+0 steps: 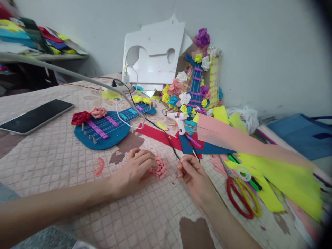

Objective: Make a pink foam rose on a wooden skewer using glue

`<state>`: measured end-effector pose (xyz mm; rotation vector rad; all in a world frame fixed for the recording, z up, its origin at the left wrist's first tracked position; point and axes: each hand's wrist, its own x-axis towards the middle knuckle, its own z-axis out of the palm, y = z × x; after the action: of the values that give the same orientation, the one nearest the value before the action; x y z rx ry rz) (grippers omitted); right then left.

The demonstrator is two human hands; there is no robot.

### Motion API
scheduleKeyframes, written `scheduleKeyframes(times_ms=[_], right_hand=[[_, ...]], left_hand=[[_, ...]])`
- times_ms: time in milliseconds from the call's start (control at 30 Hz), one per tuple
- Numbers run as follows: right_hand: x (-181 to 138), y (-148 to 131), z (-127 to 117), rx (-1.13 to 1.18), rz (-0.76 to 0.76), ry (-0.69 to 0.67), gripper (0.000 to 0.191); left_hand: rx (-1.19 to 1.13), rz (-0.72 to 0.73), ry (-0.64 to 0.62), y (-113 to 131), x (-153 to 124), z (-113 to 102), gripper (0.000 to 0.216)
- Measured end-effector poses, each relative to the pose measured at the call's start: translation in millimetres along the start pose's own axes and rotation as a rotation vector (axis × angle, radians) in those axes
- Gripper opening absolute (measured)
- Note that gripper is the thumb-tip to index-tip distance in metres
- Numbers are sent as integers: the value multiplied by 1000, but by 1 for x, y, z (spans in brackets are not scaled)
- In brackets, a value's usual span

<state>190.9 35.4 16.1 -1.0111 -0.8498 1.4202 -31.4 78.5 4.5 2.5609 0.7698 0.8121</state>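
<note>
My left hand rests on the tablecloth, its fingers curled against a pink crepe-paper flower and closed on its left edge. Its thumb is hidden. To the right of the flower, my right hand is held in a pinch; whatever lies between its fingertips is too small to name. Beyond both hands lies a blue paper-covered toy guitar with white strings, purple strips and paper flowers. A white hot glue gun stands past my right hand, its black cord running toward that hand.
Scissors with red and yellow handles lie at right, beside yellow crepe paper and a pink sheet. A phone is at left. Flower-decked guitars lean on the wall. A white cable crosses the upper left.
</note>
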Motion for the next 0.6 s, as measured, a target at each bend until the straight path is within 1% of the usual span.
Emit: scheduleKeyframes(times_ms=[67,167,367,500,600], right_hand=[[-4,10,-3,-1,11,10,11],[-6,16,-7,2,8,25,13],[-5,15,-7,7,7,27,14],[-5,15,-7,-5,-8,31,12],[-4,16,-8,-2,-11,13,10]], left_hand=[[23,17,17,1,1,0,19],[47,40,33,1,1,1,23],[72,42,42,4,3,4,24],[87,39,44,5,5,7,26],[109,40,70,4,6,8,24]])
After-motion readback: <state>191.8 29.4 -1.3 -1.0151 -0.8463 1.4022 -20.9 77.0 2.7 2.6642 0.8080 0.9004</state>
